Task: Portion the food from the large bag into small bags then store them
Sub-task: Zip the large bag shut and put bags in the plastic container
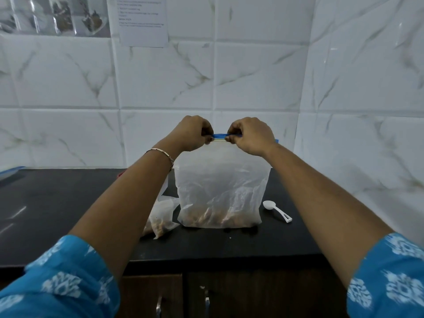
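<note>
A large translucent zip bag stands upright on the black counter, with brown food settled in its bottom. Its blue zip strip runs along the top. My left hand pinches the strip at its left part and my right hand pinches it just to the right, both with curled fingers. Small filled bags of the same brown food lie on the counter left of the large bag, partly hidden behind my left forearm.
A white plastic scoop lies on the counter right of the large bag. A blue-edged object sits at the far left edge. Marble-tiled walls stand behind and to the right. Dark cabinet doors are below the counter's front edge.
</note>
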{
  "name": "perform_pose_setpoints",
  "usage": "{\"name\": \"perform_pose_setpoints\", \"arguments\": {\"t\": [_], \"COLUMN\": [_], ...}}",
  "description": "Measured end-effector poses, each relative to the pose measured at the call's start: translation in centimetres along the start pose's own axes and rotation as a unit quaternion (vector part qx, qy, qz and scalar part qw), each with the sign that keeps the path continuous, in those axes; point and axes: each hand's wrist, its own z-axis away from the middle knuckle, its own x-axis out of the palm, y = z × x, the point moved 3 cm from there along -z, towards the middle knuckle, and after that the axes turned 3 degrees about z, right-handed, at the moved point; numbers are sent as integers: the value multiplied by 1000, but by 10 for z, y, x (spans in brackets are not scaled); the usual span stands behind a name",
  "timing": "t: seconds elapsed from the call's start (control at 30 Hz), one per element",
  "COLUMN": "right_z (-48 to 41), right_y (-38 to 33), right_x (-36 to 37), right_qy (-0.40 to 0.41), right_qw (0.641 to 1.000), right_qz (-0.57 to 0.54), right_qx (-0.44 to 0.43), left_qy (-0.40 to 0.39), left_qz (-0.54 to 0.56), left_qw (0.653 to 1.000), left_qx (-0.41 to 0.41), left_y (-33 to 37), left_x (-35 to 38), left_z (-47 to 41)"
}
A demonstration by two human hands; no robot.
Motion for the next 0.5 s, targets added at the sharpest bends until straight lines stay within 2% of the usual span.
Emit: {"name": "perform_pose_setpoints", "arguments": {"t": [0.13,0.37,0.5], "right_z": [2,8,6], "right_y": [0,20,31], "right_x": [2,2,0], "right_qy": [3,-59,-61], "right_qw": [1000,997,998], "right_qz": [-15,-46,11], "right_qx": [11,6,0], "left_qy": [4,10,1], "left_qz": [-10,16,32], "left_qw": [1000,1000,999], "left_qx": [7,-4,-1], "left_y": [-1,-12,-14], "left_x": [4,13,21], "left_z": [0,-1,-7]}}
